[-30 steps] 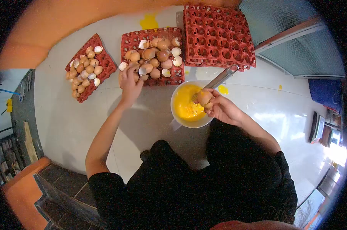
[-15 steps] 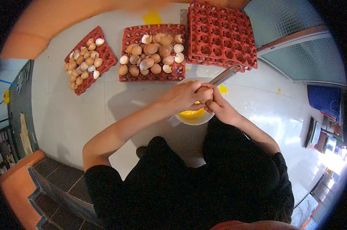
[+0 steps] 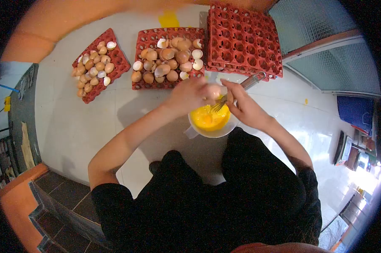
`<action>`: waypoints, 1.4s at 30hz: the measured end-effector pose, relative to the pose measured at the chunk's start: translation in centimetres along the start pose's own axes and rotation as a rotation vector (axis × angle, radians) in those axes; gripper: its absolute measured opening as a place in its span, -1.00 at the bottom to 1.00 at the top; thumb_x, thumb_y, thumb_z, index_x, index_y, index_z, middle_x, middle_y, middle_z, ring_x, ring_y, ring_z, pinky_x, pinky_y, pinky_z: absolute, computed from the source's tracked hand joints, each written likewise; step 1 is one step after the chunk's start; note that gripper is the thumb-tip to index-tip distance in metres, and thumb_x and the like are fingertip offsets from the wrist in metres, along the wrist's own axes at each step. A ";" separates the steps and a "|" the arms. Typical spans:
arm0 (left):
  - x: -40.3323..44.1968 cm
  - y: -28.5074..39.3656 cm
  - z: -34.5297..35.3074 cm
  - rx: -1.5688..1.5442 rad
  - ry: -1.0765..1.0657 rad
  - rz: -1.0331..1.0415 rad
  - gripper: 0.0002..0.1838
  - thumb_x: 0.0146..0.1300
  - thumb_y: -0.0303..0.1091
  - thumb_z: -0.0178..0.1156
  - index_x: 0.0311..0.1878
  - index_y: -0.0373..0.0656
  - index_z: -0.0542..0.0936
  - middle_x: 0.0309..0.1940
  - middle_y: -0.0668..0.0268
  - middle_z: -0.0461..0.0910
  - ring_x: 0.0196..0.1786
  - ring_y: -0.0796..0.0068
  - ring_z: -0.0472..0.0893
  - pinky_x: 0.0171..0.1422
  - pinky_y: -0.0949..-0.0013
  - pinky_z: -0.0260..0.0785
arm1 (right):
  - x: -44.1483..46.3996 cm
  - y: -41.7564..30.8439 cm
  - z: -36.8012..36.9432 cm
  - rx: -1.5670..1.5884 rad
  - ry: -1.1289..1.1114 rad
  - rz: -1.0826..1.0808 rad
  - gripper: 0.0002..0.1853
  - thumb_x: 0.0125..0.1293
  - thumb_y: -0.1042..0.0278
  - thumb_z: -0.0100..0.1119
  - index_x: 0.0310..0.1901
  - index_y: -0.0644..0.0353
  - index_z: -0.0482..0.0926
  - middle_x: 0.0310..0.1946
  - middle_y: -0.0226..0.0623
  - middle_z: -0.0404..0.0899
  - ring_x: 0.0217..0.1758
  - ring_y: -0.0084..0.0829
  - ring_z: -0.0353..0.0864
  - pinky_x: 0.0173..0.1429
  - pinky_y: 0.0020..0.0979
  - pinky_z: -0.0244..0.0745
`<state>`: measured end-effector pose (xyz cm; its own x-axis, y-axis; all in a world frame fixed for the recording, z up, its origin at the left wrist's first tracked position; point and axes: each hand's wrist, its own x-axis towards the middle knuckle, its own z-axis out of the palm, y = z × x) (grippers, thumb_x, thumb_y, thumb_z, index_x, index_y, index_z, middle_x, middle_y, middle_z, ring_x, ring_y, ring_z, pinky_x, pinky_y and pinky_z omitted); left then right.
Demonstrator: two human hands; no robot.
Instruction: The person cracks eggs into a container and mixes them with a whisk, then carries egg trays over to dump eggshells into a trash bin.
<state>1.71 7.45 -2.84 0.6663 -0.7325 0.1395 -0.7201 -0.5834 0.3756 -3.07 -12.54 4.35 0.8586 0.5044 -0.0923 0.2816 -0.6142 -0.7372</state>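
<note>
My hands part over the bowl [image 3: 219, 134]

My hands have just moved apart, uncovering more of the liquid egg [image 3: 209, 120] in the bowl and the wires of the whisk [image 3: 255, 79] leaning there. My left hand [image 3: 186, 96], blurred, is partly closed around a pale brown shell [image 3: 213, 90]. My right hand [image 3: 250, 110] is half open beside it, fingers bent near the whisk; I cannot tell whether it grips any shell. The bowl sits on the floor [image 3: 93, 126], in front of a red tray [image 3: 145, 41] bearing more shells [image 3: 167, 54].
</note>
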 end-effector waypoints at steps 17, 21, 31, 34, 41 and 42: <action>-5.3 -11.7 -0.3 -0.114 0.208 -0.725 -0.45 0.18 -0.10 -0.06 0.15 -0.21 0.12 0.01 -0.14 0.27 0.05 -0.08 0.30 0.08 0.11 0.17 | 2.7 0.3 -2.0 -0.223 1.131 -0.239 -0.29 -0.13 0.21 0.31 0.08 0.22 0.22 0.02 -0.06 0.28 0.10 -0.19 0.25 0.12 -0.24 0.18; -5.4 -12.1 0.4 -0.179 0.195 -0.689 -0.38 0.18 -0.03 -0.10 0.20 -0.19 0.05 0.11 -0.13 0.15 0.12 -0.10 0.22 0.17 0.10 0.09 | 0.0 8.3 3.2 0.730 0.554 0.422 -0.75 0.15 0.35 0.08 -0.16 0.21 0.34 -0.41 -0.35 0.40 -0.27 -0.48 0.38 -0.01 -0.44 0.28; -11.7 -6.0 2.7 -0.297 0.652 -0.685 -0.50 0.12 -0.42 0.01 0.13 -0.27 0.14 0.04 0.03 0.21 0.08 0.13 0.25 0.16 0.24 0.12 | -2.5 -1.8 3.9 0.572 0.594 0.156 -0.94 0.17 0.46 -0.01 -0.42 0.20 0.35 -0.53 -0.34 0.35 -0.56 -0.51 0.33 -0.12 -0.37 0.38; -13.2 -3.1 4.5 -0.625 0.747 -0.900 -0.58 0.13 -0.46 -0.02 0.06 -0.31 0.19 -0.03 0.08 0.25 0.03 0.28 0.31 0.08 0.32 0.22 | -1.3 2.5 6.5 0.707 0.462 0.165 -0.84 0.21 0.39 -0.04 -0.47 0.17 0.25 -0.60 -0.30 0.34 -0.56 -0.55 0.28 -0.44 -0.52 0.22; -18.8 -9.0 13.0 -0.966 0.907 -1.003 -0.58 0.11 -0.40 -0.02 0.06 -0.18 0.19 -0.18 0.30 0.28 -0.18 0.51 0.33 -0.09 0.45 0.27 | -1.9 -1.5 3.9 0.863 0.698 0.038 -0.77 0.22 0.33 -0.02 -0.52 0.14 0.20 -0.71 -0.35 0.30 -0.66 -0.56 0.23 -0.47 -0.47 0.22; -18.7 -9.3 11.2 -1.056 0.996 -1.024 -0.58 0.10 -0.38 -0.01 0.05 -0.17 0.19 -0.18 0.32 0.28 -0.20 0.54 0.32 -0.11 0.46 0.27 | -1.4 1.0 5.0 0.810 0.631 0.165 -0.82 0.18 0.35 0.02 -0.46 0.17 0.25 -0.68 -0.35 0.34 -0.63 -0.54 0.30 -0.46 -0.50 0.26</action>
<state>-6.24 22.70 -19.17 0.8692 0.4490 -0.2069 0.1711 0.1196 0.9780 -6.14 -10.87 0.41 0.9941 -0.1013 -0.0380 -0.0318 0.0622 -0.9976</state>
